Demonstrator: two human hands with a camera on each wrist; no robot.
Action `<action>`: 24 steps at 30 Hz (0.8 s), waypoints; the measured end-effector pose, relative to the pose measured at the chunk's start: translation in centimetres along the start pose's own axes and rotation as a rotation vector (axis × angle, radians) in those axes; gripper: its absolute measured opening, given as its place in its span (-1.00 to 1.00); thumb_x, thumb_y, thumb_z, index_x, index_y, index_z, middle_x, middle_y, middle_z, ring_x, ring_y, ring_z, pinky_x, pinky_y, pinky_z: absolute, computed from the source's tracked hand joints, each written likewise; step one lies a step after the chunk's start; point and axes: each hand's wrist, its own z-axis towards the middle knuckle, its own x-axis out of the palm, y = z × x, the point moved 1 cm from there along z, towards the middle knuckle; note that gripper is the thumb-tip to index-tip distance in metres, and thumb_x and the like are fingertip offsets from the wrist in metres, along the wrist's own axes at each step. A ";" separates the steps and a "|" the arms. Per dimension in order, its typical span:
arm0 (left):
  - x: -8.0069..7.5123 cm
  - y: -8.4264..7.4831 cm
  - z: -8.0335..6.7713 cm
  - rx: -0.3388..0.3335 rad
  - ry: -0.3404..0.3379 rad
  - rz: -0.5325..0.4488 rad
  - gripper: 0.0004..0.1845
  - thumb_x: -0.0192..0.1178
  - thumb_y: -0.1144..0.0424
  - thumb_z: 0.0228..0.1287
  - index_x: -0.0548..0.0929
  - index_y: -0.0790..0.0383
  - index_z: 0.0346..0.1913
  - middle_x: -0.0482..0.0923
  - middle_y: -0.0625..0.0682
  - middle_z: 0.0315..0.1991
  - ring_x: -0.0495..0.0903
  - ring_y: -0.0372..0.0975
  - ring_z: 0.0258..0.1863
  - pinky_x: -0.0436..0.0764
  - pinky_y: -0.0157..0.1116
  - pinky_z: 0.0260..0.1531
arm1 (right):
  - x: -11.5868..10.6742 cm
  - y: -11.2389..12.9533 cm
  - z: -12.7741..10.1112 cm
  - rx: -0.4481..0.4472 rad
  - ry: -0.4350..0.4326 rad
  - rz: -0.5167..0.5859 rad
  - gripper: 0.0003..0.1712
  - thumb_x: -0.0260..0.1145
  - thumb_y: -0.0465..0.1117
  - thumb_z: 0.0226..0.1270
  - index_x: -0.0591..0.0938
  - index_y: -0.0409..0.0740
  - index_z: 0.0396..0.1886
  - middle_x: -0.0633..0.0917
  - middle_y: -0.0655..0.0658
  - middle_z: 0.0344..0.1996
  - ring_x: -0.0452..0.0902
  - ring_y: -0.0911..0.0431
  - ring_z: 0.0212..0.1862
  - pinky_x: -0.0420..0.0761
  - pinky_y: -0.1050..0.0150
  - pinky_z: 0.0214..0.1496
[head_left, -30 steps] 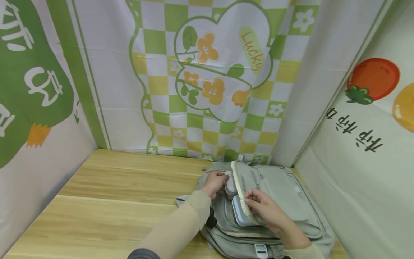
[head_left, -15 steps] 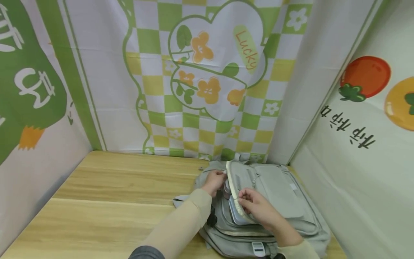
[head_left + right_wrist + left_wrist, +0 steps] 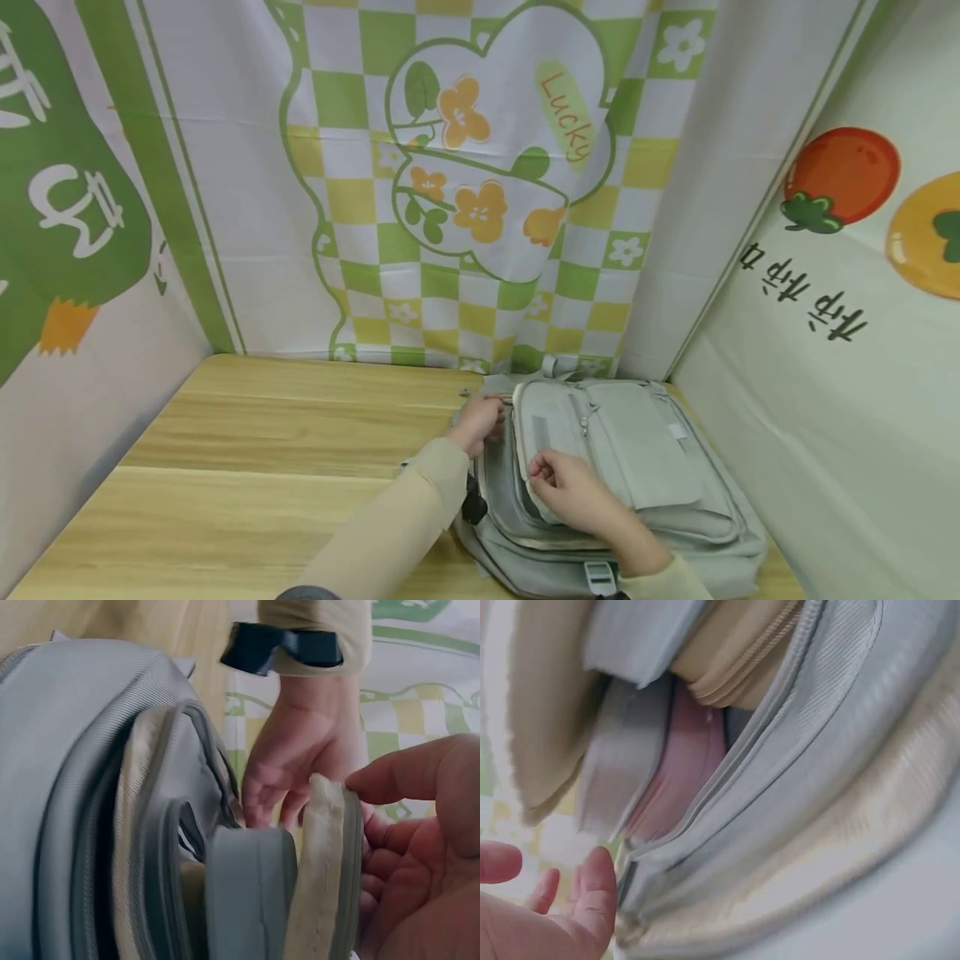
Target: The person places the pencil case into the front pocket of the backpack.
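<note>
A grey backpack (image 3: 652,450) lies on the table, its front compartment unzipped. My right hand (image 3: 573,492) pinches the cream-lined edge of the front flap (image 3: 322,877) between thumb and fingers. At the far end of the opening is my left hand (image 3: 480,423); in the left wrist view its fingers (image 3: 596,900) are extended beside the zipper edge, with the thumb apart. Inside the compartment, the left wrist view has a pale blue case (image 3: 637,637), a grey-and-pink case (image 3: 622,757) and a tan zippered pouch (image 3: 742,645). From the head view the flap hides them.
The wooden table (image 3: 285,433) extends to the left of the backpack. A checkered curtain (image 3: 420,267) hangs along the back edge, and a printed white one (image 3: 825,400) on the right. A buckle (image 3: 600,577) sits at the bag's near side.
The flap has come down leftward over the cases, with my right hand moving left along with it. My left hand has drawn back slightly left from the grey-and-pink case.
</note>
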 end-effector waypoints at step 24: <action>-8.2 1.5 -6.8 -0.020 0.082 -0.308 -0.82 -0.07 0.30 0.56 0.47 0.36 -0.03 0.51 0.12 -0.09 0.52 -0.10 -0.07 0.55 -0.15 0.07 | 4.8 -0.2 0.9 -0.150 -0.217 -0.783 -0.76 0.46 -0.38 0.03 0.50 -0.24 -0.55 0.47 -0.12 -0.62 0.48 0.00 -0.58 0.59 0.12 -0.58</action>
